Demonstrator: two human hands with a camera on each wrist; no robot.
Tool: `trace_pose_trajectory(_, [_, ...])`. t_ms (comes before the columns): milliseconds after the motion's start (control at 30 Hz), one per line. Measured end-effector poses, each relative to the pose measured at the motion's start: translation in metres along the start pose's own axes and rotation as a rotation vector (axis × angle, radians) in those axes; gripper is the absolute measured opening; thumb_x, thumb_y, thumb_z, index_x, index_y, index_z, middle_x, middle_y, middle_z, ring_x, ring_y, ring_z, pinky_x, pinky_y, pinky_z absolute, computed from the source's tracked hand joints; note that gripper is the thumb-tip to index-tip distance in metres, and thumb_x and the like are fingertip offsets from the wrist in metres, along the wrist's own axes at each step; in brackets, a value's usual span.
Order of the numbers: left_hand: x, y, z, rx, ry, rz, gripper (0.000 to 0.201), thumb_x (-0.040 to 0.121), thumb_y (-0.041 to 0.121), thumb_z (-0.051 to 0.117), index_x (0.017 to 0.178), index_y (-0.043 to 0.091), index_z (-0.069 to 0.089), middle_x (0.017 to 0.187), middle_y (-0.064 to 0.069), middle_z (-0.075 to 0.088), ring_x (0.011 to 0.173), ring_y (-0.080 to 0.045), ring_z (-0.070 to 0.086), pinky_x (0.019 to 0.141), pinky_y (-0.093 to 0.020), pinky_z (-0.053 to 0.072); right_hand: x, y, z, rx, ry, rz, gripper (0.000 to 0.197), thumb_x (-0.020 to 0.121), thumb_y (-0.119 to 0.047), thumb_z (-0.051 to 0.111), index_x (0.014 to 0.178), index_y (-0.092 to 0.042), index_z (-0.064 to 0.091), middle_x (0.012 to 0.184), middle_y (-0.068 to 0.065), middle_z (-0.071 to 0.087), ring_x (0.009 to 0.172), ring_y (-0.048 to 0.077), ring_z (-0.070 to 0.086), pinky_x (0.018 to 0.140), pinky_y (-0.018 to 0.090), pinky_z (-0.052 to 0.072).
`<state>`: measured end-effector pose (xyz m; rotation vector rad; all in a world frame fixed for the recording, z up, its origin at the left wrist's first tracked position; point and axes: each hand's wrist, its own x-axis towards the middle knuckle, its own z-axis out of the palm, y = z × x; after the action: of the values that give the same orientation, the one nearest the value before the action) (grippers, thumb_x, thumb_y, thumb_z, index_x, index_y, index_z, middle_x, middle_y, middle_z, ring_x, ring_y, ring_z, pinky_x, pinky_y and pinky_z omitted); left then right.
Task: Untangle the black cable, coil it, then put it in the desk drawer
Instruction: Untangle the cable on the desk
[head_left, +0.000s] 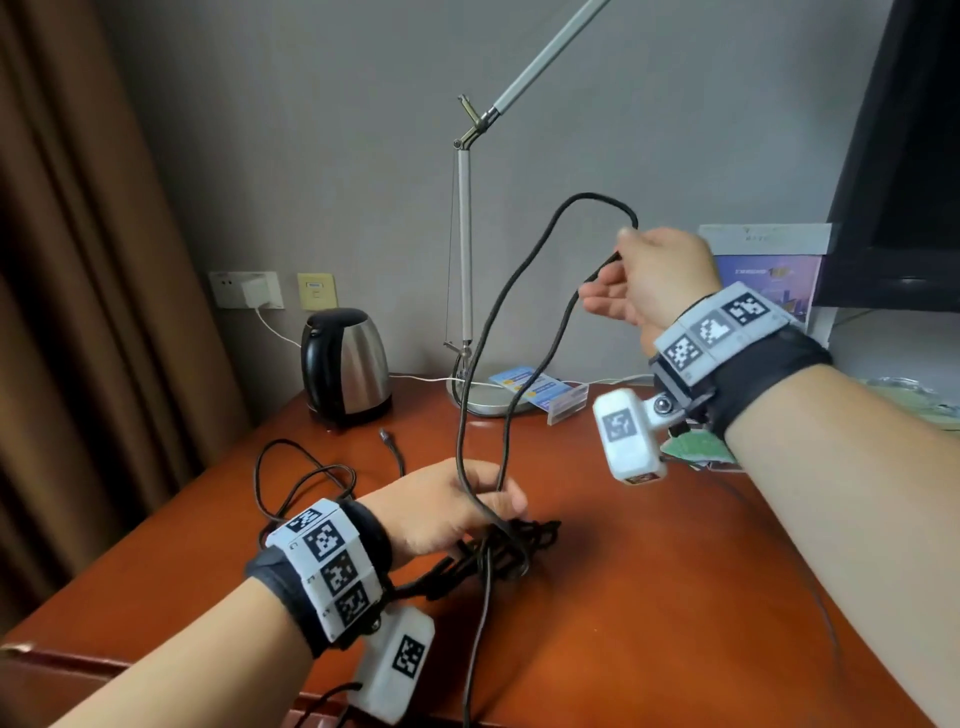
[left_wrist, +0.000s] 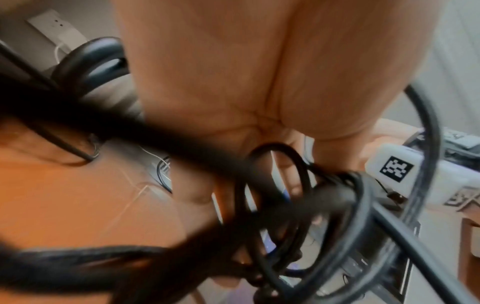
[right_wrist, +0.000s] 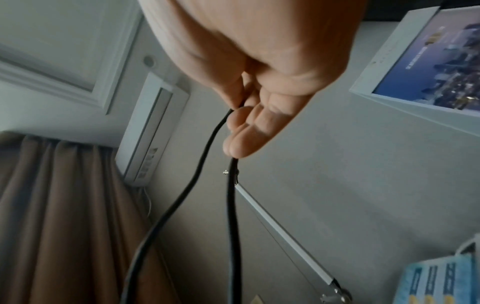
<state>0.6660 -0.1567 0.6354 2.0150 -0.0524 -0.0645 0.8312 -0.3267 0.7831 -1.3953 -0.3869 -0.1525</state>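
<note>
Nearest, at desk (head_left: 649, 597) front edge: one left hand (head_left: 441, 506) low over the wood, fingers curled round a knotted bunch of the one black cable (head_left: 480, 364), bunch resting on or just above the desktop; contact with the wood not determinable. In the left wrist view, several overlapping black loops bunched against the left hand (left_wrist: 259, 92) fingers, detail blurred. One strand hanging over the front edge; further slack loops lying on the desktop left of the left wrist, one free plug end (head_left: 385, 435) beyond them. Bare wood right of the bunch, out to the right edge. Higher and farther: one right hand (head_left: 660, 280) raised well above the desk, thumb and forefinger pinching the cable (right_wrist: 202, 164), remaining fingers loosely extended; two strands descending from this grip to the left hand, forming a tall loop. Right hand (right_wrist: 259, 72) shown likewise in its wrist view. Two wrist cameras, one per arm. At the rear: one kettle (head_left: 345, 364) back left, one desk lamp (head_left: 470, 249) with base directly behind the hanging strands, one card holder (head_left: 545, 392) beside the base, one framed card (head_left: 769, 270) against the wall. One curtain (head_left: 78, 312) bounding the left side. Drawer not identifiable.
</note>
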Motion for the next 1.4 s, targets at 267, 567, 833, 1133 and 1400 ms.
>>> trace_pose_trajectory(267, [0.01, 0.004, 0.006, -0.105, 0.268, 0.017, 0.027, 0.108, 0.034, 0.051, 0.094, 0.014, 0.064, 0.095, -0.015, 0.077, 0.084, -0.038, 0.075, 0.062, -0.045, 0.061, -0.047, 0.057, 0.018, -0.32, -0.651, 0.34, 0.026, 0.1, -0.032, 0.063, 0.098, -0.006, 0.063, 0.066, 0.006, 0.056, 0.048, 0.018, 0.055, 0.045, 0.026, 0.044])
trace_pose_trajectory(567, [0.012, 0.014, 0.007, -0.208, 0.165, -0.028, 0.026, 0.108, 0.031, 0.052, 0.096, 0.018, 0.072, 0.087, -0.004, 0.077, 0.075, -0.021, 0.073, 0.065, -0.036, 0.057, -0.072, 0.102, 0.026, -0.388, -0.791, 0.318, 0.04, 0.098, -0.027, 0.066, 0.063, -0.015, 0.052, 0.054, 0.0, 0.033, 0.04, 0.01, 0.028, 0.041, 0.02, 0.02])
trace_pose_trajectory(833, [0.01, -0.003, -0.002, -0.184, -0.01, 0.031, 0.023, 0.088, 0.02, 0.079, 0.096, 0.0, 0.069, 0.091, -0.005, 0.071, 0.083, -0.017, 0.064, 0.078, -0.028, 0.051, -0.051, 0.092, 0.014, -0.218, -0.468, 0.271, 0.022, 0.103, -0.018, 0.057, 0.085, -0.007, 0.061, 0.056, 0.004, 0.05, 0.035, 0.013, 0.041, 0.036, 0.018, 0.03])
trace_pose_trajectory(1133, [0.008, 0.0, 0.005, -0.13, 0.099, 0.043, 0.026, 0.104, 0.017, 0.06, 0.096, -0.008, 0.066, 0.09, -0.027, 0.074, 0.077, -0.034, 0.066, 0.076, -0.047, 0.058, 0.008, 0.069, -0.015, 0.106, -0.03, 0.328, 0.024, 0.106, -0.024, 0.052, 0.086, -0.011, 0.053, 0.065, 0.005, 0.049, 0.036, 0.012, 0.05, 0.038, 0.019, 0.04])
trace_pose_trajectory(1400, [0.016, 0.011, 0.009, -0.286, 0.199, 0.076, 0.02, 0.107, 0.015, 0.054, 0.105, 0.003, 0.071, 0.091, -0.022, 0.073, 0.078, -0.025, 0.07, 0.063, -0.031, 0.061, -0.073, 0.092, 0.016, -0.263, -0.786, 0.358, 0.03, 0.102, -0.025, 0.059, 0.075, -0.013, 0.055, 0.053, -0.002, 0.044, 0.037, 0.007, 0.038, 0.036, 0.017, 0.022])
